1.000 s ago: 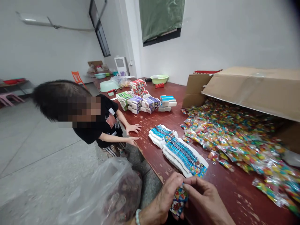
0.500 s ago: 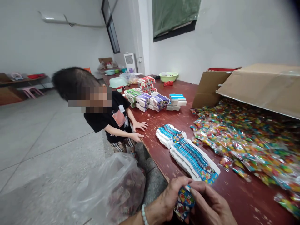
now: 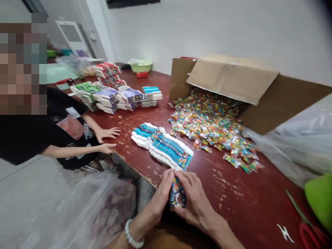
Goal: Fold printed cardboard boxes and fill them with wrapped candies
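Between my two hands, over the table's near edge, is a small printed blue cardboard box [image 3: 177, 193]. My left hand [image 3: 164, 188] grips its left side; a pale bead bracelet [image 3: 133, 235] circles that wrist. Fingers of my right hand [image 3: 193, 193] wrap the box's right side and top. Just beyond my hands lie two rows of flattened blue-and-white boxes [image 3: 169, 150], stacked overlapping. To their right, a heap of small clear bags of colourful candy [image 3: 207, 124] spills from a cardboard carton [image 3: 233, 77] lying on its side.
A person in a black shirt [image 3: 70, 128] stands at the left with both hands on the table edge. Stacks of purple boxes [image 3: 129, 98] stand farther back. Red-handled scissors [image 3: 306, 228] lie at right near a green object [image 3: 321, 200]. A clear plastic bag [image 3: 111, 204] sits below the edge.
My view has swung to the right, bringing the scissors and the whole carton into sight. The box, still in both hands, is now more upright, with my fingers closed around its sides.
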A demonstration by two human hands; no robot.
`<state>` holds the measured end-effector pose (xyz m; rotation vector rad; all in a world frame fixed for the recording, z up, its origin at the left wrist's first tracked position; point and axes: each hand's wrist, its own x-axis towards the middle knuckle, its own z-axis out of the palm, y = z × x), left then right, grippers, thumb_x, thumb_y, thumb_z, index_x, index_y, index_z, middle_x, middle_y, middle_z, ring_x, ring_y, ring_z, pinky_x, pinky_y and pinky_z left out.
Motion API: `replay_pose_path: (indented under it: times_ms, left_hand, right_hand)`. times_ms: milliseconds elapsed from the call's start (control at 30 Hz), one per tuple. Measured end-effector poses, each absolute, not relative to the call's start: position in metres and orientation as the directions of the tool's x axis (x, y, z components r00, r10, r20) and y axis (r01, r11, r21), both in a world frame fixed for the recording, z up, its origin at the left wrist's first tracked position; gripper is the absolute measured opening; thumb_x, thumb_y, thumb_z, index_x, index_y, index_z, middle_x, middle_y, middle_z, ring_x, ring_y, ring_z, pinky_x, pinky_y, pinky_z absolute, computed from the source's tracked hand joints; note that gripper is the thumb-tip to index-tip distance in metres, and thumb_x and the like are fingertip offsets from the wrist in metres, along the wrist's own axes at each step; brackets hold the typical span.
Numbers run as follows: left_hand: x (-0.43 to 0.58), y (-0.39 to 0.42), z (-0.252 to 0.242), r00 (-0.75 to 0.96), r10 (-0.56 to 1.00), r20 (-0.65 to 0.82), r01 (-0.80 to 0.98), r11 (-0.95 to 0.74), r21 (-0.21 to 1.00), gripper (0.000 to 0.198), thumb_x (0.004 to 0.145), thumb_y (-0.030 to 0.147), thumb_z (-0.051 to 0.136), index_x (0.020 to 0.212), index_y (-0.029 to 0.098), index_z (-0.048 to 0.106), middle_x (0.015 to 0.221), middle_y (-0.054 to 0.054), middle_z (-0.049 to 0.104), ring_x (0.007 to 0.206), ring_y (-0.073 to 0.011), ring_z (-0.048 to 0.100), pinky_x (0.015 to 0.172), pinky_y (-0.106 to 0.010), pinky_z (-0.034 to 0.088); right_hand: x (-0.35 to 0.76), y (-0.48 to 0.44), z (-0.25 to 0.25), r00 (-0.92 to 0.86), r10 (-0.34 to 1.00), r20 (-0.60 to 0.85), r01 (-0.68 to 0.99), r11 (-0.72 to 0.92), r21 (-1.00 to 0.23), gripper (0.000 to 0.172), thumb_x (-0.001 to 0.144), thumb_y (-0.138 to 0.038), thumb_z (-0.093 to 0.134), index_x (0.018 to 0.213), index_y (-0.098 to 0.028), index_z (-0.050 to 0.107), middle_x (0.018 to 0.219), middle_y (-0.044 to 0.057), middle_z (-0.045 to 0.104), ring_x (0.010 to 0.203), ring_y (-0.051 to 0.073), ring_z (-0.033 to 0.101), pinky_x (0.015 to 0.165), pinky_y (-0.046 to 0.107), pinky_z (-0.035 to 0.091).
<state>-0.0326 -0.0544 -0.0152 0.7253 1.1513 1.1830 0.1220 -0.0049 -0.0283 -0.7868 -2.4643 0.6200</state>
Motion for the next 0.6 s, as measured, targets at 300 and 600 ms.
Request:
replay_pose_path:
  times_ms: [300,600]
  left_hand:
    - [-0.042,-0.012,-0.032,-0.158,0.958,0.238,0.934,0.067,0.351,0.039,0.098,0.033,0.048,0.134,0.024,0.061,0.102,-0.011,0.065,0.096,-0.0296,0.06,0.083,-0.041,0.047]
    - [-0.041,-0.003,-0.044,-0.073,0.962,0.263,0.997,0.062,0.049,0.042,0.097,0.04,0.053,0.137,0.025,0.059,0.097,-0.008,0.064,0.087,-0.0254,0.062,0.07,-0.036,0.045]
  right_hand:
    - [0.152,0.083,-0.051,-0.473,0.845,0.249,0.66,0.527,-0.536,0.063,0.088,-0.047,0.065,0.142,-0.022,0.048,0.139,0.015,0.054,0.127,0.033,0.049,0.105,0.05,0.042]
    - [0.117,0.121,-0.065,-0.242,0.954,0.174,0.636,0.292,-0.714,0.054,0.068,-0.057,0.077,0.108,-0.021,0.066,0.116,0.013,0.061,0.111,0.035,0.055,0.093,0.051,0.045]
